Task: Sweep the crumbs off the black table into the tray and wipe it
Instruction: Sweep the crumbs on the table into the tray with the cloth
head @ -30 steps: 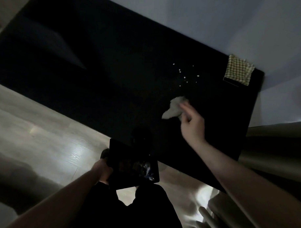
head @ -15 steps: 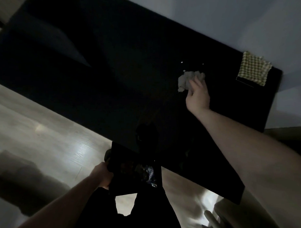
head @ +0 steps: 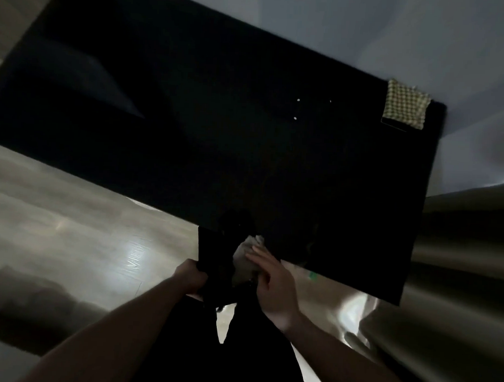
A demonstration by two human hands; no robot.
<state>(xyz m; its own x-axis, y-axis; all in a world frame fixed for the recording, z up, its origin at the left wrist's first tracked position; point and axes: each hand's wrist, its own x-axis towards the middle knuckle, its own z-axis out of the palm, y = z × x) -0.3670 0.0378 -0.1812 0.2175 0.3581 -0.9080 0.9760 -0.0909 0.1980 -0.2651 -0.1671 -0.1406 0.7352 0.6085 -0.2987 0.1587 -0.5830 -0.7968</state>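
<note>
The black table (head: 247,139) fills the middle of the dim head view. Three pale crumbs (head: 298,100) lie on its far right part. My left hand (head: 192,278) grips the near-left corner of a black tray (head: 213,255) held just under the table's near edge. My right hand (head: 270,277) presses a crumpled grey tissue (head: 244,257) down at that edge, over the tray. The tray's inside is too dark to make out.
A folded checked cloth (head: 405,106) lies on the table's far right corner. Pale wooden floor (head: 86,236) shows to the left, my dark trouser legs (head: 239,356) below, and a light curtain or sofa edge (head: 456,269) to the right.
My right hand has dragged the tissue from the crumb patch on the far right back to the near edge over the tray. Most crumbs went with it. The left hand keeps holding the tray.
</note>
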